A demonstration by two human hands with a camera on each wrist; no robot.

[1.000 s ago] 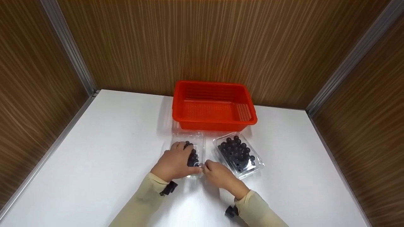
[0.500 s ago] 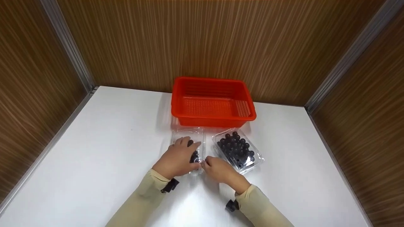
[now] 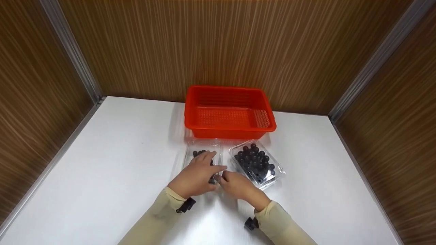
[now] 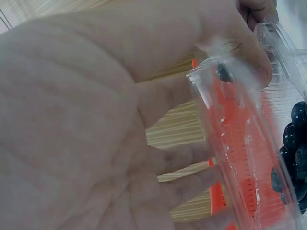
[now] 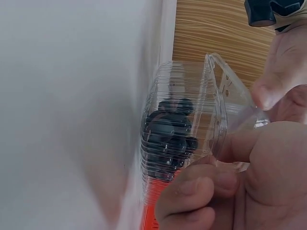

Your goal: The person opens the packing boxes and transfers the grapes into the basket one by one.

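A clear plastic clamshell box holds dark grapes and sits in front of the red basket. Its lid stands at an angle to the base, slightly raised at the near edge. My left hand reaches over this box with fingers spread and fairly straight, the thumb against the lid's near corner. At the box's near right corner, my right hand pinches the rim between thumb and curled fingers. The left hand hides part of the grapes in the head view.
A second clear box, closed over dark grapes, lies turned at an angle just right of the first. Behind both stands the red plastic basket. Wood-grain panels enclose the white table on three sides.
My left index finger has spread and straightened toward the right hand, and the left hand has shifted slightly right and nearer. My right hand keeps its pinch at the box corner.
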